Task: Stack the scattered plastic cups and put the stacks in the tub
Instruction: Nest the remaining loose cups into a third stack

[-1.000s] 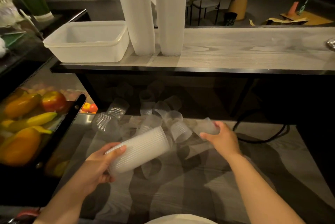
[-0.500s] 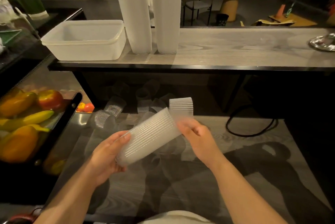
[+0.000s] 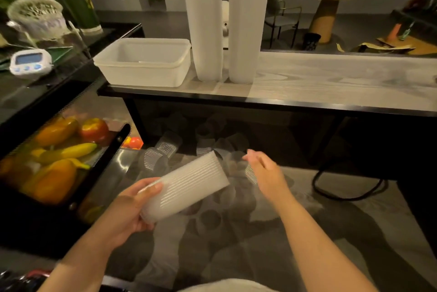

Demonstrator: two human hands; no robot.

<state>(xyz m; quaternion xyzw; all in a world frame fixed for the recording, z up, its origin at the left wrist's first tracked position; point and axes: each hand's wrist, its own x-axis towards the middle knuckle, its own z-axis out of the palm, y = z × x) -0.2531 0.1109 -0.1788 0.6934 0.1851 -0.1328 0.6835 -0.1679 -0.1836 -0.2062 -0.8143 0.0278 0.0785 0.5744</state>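
- left hand (image 3: 123, 211) curled round the base end of the stack (image 3: 184, 187), held tilted over the low table (image 3: 354, 232).
- right hand (image 3: 264, 173) loose-fingered, holding nothing, beside loose cups (image 3: 160, 157).
- probably light, thin, easily crushed, slippery; best gripped gently round the ribbed wall.
- tub (image 3: 144, 64) on the counter, no cups inside.

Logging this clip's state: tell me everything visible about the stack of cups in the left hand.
The stack of cups is a short column of nested translucent, whitish plastic cups with fine vertical ribs. It lies tilted, its far end raised up and to the right. The left hand grips its lower end, thumb across the top. It is held above the grey surface with the loose cups. The right hand is close to its raised end, apparently not touching.
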